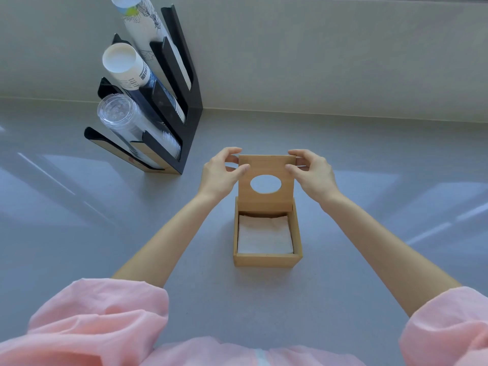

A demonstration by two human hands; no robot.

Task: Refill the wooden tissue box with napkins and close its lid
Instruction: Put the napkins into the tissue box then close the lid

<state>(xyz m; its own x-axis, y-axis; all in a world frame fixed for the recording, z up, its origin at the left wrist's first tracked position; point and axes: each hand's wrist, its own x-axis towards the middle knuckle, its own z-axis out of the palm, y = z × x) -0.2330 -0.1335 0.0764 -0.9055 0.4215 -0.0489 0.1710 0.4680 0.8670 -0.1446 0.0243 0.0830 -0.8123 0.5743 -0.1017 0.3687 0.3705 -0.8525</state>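
A square wooden tissue box [266, 260] stands on the grey counter in the middle of the view. White napkins [265, 237] lie stacked inside it. Its wooden lid [266, 165], with an oval hole, stands upright at the box's far edge. My left hand [220, 173] pinches the lid's upper left corner between thumb and fingers. My right hand [313, 173] grips the upper right corner the same way.
A black cup dispenser [184, 122] stands at the back left, holding tilted stacks of paper cups [126, 67] and clear plastic cups [118, 114]. A pale wall runs behind the counter. Pink sleeves fill the bottom of the view.
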